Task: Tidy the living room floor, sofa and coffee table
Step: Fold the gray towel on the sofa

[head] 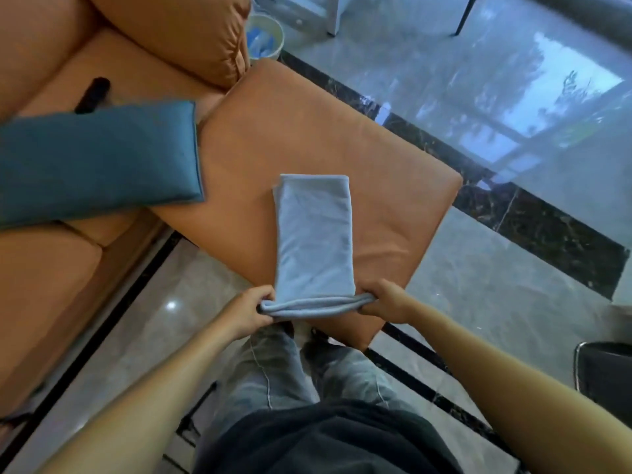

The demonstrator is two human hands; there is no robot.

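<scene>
Pale grey-blue towel (314, 234) folded into a long strip on the orange sofa seat (342, 138).
It is a soft, lightly creased, narrow rectangle. Its long axis runs straight away from the person, with the far end squared off mid-seat and the near end turned over into a thick fold at the seat's near edge. The left grip (248, 311) pinches that fold's left corner and the right grip (386, 302) its right corner, fingers curled round the cloth. A teal cushion (95, 159) lies to the left on the sofa, and glossy marble floor (513, 268) lies beyond.
</scene>
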